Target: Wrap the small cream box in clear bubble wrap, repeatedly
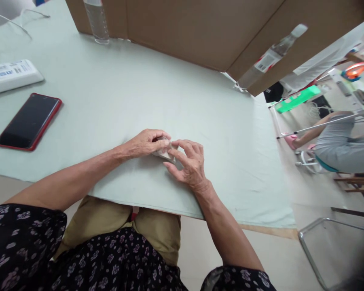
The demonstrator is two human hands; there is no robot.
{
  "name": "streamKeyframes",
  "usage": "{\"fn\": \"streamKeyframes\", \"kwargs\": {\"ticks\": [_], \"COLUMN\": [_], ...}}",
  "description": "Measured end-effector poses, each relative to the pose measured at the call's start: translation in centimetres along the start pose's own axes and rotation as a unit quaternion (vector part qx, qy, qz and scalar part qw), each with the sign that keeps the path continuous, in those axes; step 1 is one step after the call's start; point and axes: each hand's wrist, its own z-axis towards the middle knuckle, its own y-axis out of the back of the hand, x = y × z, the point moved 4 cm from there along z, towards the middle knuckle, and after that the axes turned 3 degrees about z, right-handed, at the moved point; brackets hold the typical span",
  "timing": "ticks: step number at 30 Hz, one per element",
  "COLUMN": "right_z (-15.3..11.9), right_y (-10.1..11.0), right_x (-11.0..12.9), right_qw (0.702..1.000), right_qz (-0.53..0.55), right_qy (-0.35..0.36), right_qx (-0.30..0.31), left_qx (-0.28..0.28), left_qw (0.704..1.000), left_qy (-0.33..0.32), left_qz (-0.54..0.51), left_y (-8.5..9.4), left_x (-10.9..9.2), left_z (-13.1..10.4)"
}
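A small pale object (164, 153), partly hidden by fingers and too small to identify, is low over the pale green tablecloth (133, 93), near the front edge. My left hand (147, 142) is closed round its left side, thumb and fingers pressed on it. From the right, my right hand (188, 162) reaches to the same object with its fingers apart and curved, the fingertips at its right end and the thumb lower and separate.
A phone with a red case (28, 121) and a white box-like device (13, 76) lie at the left. Two bottles (98, 24) (268, 60) stand against a brown cardboard panel (182, 32). A seated person's legs (346, 139) and a metal chair frame (312, 254) are at the right.
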Motion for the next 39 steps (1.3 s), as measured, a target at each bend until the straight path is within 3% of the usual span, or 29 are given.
{"fn": "streamKeyframes", "kwargs": {"ticks": [4,9,13,18,24,31,35,39], "right_z": [-0.2,0.0,0.0,-0.2,-0.1,-0.2,-0.1,-0.2], "right_y": [-0.3,-0.3,-0.4,-1.1,-1.1,-1.6,-1.3,-0.2], "right_x": [0.0,0.2,0.4,0.0,-0.1,-0.3,-0.3,-1.3], "right_qw": [0.999,0.994,0.995,0.997,0.996,0.997,0.999,0.995], "right_qz": [-0.043,-0.103,-0.087,-0.073,-0.076,-0.071,-0.029,0.035], "right_qy": [0.018,0.021,0.034,0.004,0.018,-0.018,-0.006,-0.063], "right_qx": [0.013,-0.024,-0.043,-0.013,-0.032,-0.004,-0.027,-0.069], "left_qx": [-0.007,0.002,0.0,-0.004,0.025,0.016,-0.001,-0.027], "left_qw": [1.0,1.0,1.0,1.0,0.999,0.999,0.999,0.999], "left_qy": [0.009,0.003,0.007,0.011,0.022,0.025,0.033,0.046], "left_qz": [0.018,0.001,-0.01,-0.024,-0.043,-0.038,-0.023,-0.012], "left_y": [0.3,0.3,0.2,0.4,0.6,0.6,0.6,1.5], "left_x": [0.3,0.1,0.1,0.3,0.3,0.5,0.6,0.8], "left_z": [0.1,0.1,0.1,0.1,0.2,0.2,0.2,0.2]}}
